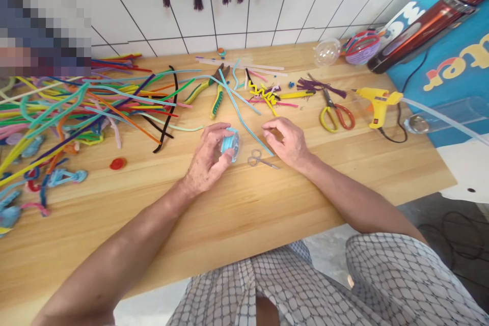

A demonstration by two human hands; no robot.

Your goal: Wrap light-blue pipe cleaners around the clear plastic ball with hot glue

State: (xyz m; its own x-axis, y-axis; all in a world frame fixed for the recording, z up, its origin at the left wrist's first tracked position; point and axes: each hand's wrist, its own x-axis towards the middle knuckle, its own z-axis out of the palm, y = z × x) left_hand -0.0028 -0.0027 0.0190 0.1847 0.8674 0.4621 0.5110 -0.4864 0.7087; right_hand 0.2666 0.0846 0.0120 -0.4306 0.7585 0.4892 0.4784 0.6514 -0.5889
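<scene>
My left hand (208, 158) is closed around a small clear plastic ball (236, 145) with light-blue pipe cleaner wrapped about it. The fingers and thumb cover part of the wrapping. My right hand (286, 142) hovers to the right, its fingers loosely curled with a small gap to the thumb and nothing visible between them. Between the hands a light-blue pipe cleaner (244, 121) lies slantwise on the wooden table (244, 214). Small metal scissors (262, 160) rest just below it.
A heap of coloured pipe cleaners (114, 102) spreads at the left, near a red cap (118, 163). Green-yellow pliers (216, 89), larger scissors (335, 112) and a yellow glue gun (378, 102) with a cord lie behind. A thermos (431, 18) leans at the back right.
</scene>
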